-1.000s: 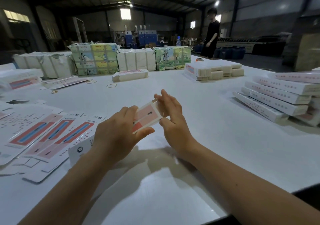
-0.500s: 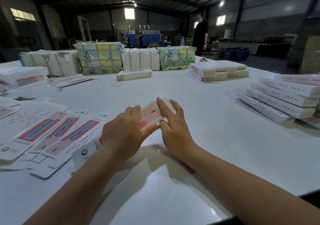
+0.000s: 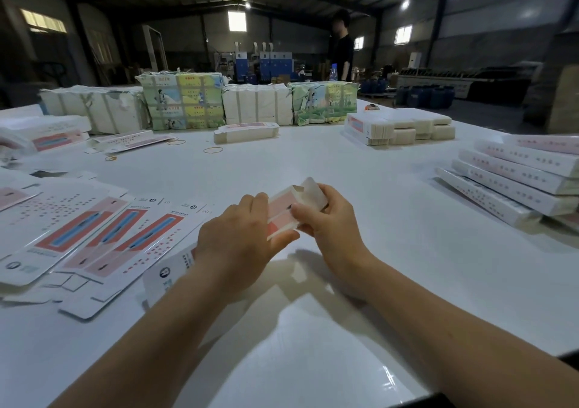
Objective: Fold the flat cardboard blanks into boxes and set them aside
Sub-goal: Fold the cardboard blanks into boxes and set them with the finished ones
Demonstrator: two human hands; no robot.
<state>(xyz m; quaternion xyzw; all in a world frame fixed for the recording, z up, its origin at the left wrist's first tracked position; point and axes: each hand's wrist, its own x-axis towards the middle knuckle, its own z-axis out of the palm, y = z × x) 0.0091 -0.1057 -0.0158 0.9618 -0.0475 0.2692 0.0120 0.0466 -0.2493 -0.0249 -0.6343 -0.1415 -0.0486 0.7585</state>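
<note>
Pink-and-white printed cardboard box blank [image 3: 283, 208], part-formed into a long sleeve, was held above the white table [image 3: 360, 282] at centre, between both hands. Long axis ran from near-left to far-right: near end hidden behind the left hand [image 3: 238, 238], far end with its open white tuck flap [image 3: 313, 193] raised past the right hand [image 3: 326, 216].

Left hand was wrapped round the sleeve's near-left part, thumb under the lower edge, fingers over the top. Right hand was gripping the far end, thumb on the pink face, fingers curled behind the flap. Right hand was clearly the nearer to the flap, so closing it was judged to fall to that hand, with the left as the brace.

Finished long white folded boxes [image 3: 513, 182] were stacked at far right, well apart from the hands, on the right hand's side. Set-aside move was judged to go that way.

Flat pink-and-blue printed blanks [image 3: 94, 235] were fanned at left, just beside the left forearm; that hand was the nearer for the next pick.
</note>
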